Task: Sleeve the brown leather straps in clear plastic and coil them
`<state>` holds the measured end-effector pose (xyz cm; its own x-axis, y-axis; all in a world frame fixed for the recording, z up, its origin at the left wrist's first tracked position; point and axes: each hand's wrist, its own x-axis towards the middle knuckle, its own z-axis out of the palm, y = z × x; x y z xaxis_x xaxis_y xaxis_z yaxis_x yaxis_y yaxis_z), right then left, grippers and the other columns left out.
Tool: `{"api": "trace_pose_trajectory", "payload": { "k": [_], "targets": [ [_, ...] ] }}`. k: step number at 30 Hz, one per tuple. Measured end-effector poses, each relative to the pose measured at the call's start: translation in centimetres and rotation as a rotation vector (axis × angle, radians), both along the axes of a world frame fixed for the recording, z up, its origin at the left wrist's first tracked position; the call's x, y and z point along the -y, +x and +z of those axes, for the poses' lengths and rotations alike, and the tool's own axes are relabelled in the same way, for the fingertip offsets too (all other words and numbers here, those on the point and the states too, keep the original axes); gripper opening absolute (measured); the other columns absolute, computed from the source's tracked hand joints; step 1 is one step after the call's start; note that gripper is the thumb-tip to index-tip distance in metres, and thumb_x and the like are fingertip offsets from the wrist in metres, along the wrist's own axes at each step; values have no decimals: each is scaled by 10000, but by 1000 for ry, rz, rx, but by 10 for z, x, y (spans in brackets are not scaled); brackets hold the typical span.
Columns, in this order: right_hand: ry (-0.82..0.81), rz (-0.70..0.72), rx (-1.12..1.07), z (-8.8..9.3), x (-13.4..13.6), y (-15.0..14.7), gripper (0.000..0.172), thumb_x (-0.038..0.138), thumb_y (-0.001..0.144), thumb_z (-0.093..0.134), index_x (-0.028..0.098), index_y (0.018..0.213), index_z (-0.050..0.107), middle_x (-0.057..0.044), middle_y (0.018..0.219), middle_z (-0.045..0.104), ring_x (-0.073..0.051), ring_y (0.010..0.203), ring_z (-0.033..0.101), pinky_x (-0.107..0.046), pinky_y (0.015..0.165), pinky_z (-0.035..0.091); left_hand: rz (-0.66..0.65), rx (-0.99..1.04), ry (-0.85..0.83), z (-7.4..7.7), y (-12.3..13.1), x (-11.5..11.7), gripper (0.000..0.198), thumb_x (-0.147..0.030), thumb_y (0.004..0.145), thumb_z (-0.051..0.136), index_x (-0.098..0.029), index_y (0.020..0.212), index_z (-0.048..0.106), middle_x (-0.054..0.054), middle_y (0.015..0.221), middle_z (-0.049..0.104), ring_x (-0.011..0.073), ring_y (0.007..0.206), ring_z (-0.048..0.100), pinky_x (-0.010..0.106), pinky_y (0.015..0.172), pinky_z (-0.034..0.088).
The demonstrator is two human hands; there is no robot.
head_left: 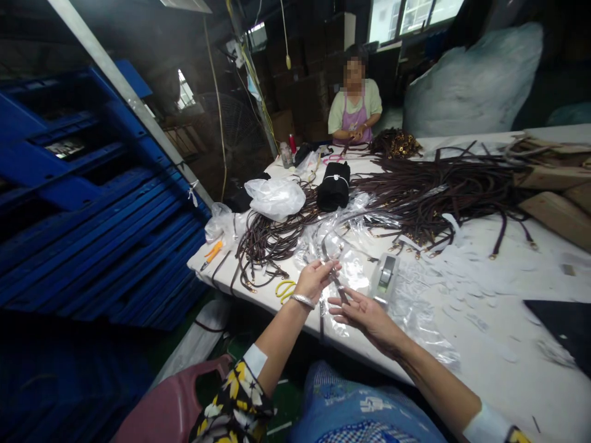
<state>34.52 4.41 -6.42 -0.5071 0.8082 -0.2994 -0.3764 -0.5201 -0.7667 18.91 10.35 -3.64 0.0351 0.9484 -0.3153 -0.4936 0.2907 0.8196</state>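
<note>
A dark leather strap (337, 282) with metal fittings is pinched between the thumb and fingers of my left hand (314, 282), above the table's front edge. The lower end of this strap hangs by the thumb and fingers of my right hand (367, 314). That hand is spread, its fingers stretched out; whether it presses on the strap is not clear. Clear plastic bags (355, 271) lie under and behind both hands. Yellow-handled scissors (285, 289) rest left of my left hand, partly hidden by it. A grey tape dispenser (386, 277) stands behind my right hand.
Heaps of dark straps (429, 191) spread over the white table (498, 344). A black roll (334, 186), a white bag (276, 198) and an orange-handled cutter (213, 251) lie further left. A co-worker (354, 111) sits opposite. Blue pallets (106, 246) and a pink chair (161, 406) stand at left.
</note>
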Motion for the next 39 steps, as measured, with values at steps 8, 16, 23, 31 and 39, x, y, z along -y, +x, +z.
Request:
{"api": "trace_pose_trajectory", "payload": {
  "k": [8,16,23,31,39],
  "targets": [
    [60,-117,51,10,24,-22,698,345,799,706,169,1396,389,-116,1143,680,-223,1044,652,-414,981,492,-162,-21,4,-10,-3,48,406,-286,609,845,-115,909,633,129,1007,707,177,765,684,240,620,519],
    [-80,-211,3,14,56,-17,456,411,797,700,210,1186,574,-38,974,675,-122,868,657,-237,819,525,-236,-98,154,-16,-6,88,369,-301,639,826,-119,934,698,109,949,725,222,927,661,311,849,485],
    [125,-17,452,12,85,19,428,571,817,588,156,713,581,61,545,425,-55,476,319,-191,460,246,-321,264,-55,-16,0,96,297,-241,702,756,-119,969,711,108,1025,702,207,998,633,308,904,484],
    [332,-98,592,23,127,27,395,558,879,475,191,870,624,-16,801,637,-134,683,552,-246,627,421,25,503,289,109,-63,71,200,-324,869,611,-147,963,614,-54,622,561,17,407,398,123,410,400],
    [931,-255,731,63,134,-2,281,303,939,429,246,1130,627,-52,868,652,-148,688,600,-281,658,518,424,101,612,127,-162,213,195,-365,776,700,-215,772,574,-108,462,492,49,338,387,148,410,432]
  ]
}}
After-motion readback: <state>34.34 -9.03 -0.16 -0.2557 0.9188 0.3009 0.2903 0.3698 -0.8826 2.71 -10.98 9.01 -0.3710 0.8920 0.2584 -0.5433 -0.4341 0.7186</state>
